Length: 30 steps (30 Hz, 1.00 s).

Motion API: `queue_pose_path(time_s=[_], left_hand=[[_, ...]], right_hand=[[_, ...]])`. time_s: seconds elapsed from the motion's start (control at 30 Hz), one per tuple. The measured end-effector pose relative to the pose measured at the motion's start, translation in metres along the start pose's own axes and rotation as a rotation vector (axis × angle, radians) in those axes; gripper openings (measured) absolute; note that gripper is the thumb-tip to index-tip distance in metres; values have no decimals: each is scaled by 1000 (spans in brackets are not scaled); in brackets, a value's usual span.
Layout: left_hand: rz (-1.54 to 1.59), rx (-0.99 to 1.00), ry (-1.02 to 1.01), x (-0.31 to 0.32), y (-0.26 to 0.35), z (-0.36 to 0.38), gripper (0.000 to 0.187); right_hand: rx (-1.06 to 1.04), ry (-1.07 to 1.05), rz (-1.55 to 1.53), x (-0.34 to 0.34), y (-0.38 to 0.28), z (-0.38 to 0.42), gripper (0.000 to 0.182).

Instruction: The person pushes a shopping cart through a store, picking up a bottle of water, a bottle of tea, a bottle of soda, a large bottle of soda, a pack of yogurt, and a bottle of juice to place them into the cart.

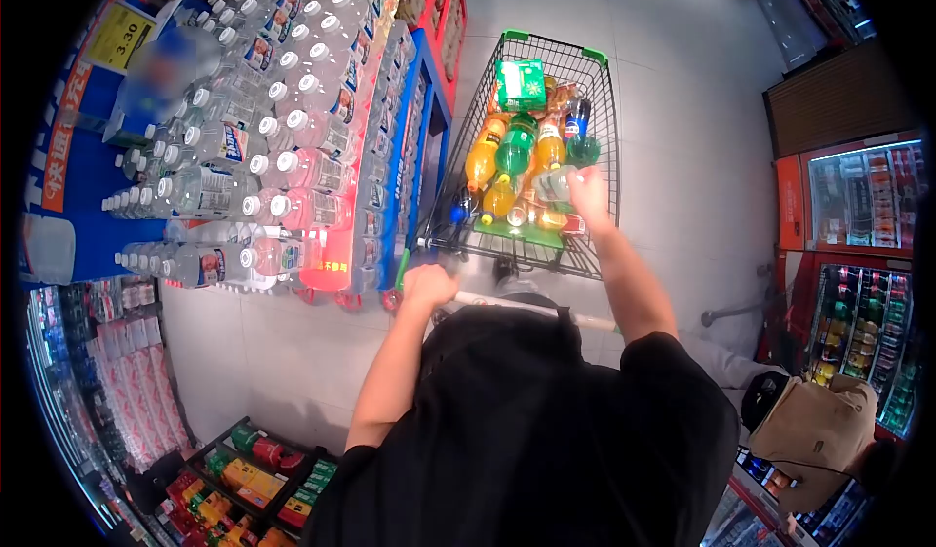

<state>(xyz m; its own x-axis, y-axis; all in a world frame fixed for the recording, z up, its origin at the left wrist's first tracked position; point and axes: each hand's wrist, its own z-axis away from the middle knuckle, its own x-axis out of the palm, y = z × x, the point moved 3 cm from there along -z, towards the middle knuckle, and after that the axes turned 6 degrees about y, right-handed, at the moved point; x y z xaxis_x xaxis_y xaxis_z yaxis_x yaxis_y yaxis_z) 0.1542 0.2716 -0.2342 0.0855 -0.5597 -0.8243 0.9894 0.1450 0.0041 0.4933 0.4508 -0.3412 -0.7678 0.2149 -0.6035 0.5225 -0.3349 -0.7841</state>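
Observation:
My left hand (429, 285) is wrapped round the handle (507, 306) of a shopping cart (614, 137). Over the near part of the cart, my right hand (588, 194) grips a clear plastic bottle (554, 185), blurred by motion. Beneath and beyond it lie a green soda bottle (516, 145), orange drink bottles (483, 157) and a dark bottle with a blue label (578, 118). A green box (521, 85) rests at the cart's far end. My fingers hide part of the clear bottle.
Rows of water bottles (312, 128) fill a blue and red display to the left. At right stand drink coolers (863, 342), with a person in a beige top (814, 430) close by. A crate of packaged drinks (249, 479) is at lower left. Grey floor tiles (673, 108) run beside the cart.

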Motion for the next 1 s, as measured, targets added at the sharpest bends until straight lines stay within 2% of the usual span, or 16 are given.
queue_pose_path(time_s=[0.1, 0.17, 0.23, 0.27, 0.3, 0.37, 0.4, 0.47, 0.5, 0.57, 0.63, 0.67, 0.73, 0.87, 1.0], left_hand=[[-29, -52, -71, -8, 9, -8, 58], [-40, -71, -129, -11, 20, -7, 58], [-45, -91, -176, -20, 27, -13, 59], [-23, -94, -215, -20, 28, -20, 59], [-29, -93, -210, -32, 32, -24, 59], [76, -106, -329, -52, 45, -27, 57], [73, -101, -325, -48, 47, -32, 57], [1, -154, -35, -38, 42, -49, 54], [3, -148, -30, -35, 42, -53, 54], [74, -138, 141, -37, 41, -58, 51], [125, -138, 175, -55, 49, -55, 49], [143, -154, 178, -62, 51, -56, 48], [148, -177, 171, -65, 52, -66, 45], [121, -210, 195, -73, 52, -87, 46], [260, -234, 359, -94, 61, -97, 44]], right_hand=[[7, -66, 62, 43, 23, -18, 43], [65, -83, 96, 82, 62, -28, 44], [102, -191, 30, 96, 62, -23, 46], [3, -294, 105, 99, 60, -20, 46], [3, -290, 98, 95, 62, -19, 46], [-217, -679, 58, 93, 64, -9, 45], [-241, -657, 23, 73, 55, -1, 42], [-250, -549, -29, 8, 29, 19, 35], [-235, -464, -47, -28, 17, 33, 32], [-444, -125, 32, -88, 10, 60, 27], [-453, 8, 97, -124, 16, 88, 22], [-454, 10, 99, -128, 29, 96, 22], [-723, 95, 217, -126, 42, 106, 20], [-752, -7, 172, -113, 43, 96, 16], [-738, 78, 172, -112, 24, 78, 11]])
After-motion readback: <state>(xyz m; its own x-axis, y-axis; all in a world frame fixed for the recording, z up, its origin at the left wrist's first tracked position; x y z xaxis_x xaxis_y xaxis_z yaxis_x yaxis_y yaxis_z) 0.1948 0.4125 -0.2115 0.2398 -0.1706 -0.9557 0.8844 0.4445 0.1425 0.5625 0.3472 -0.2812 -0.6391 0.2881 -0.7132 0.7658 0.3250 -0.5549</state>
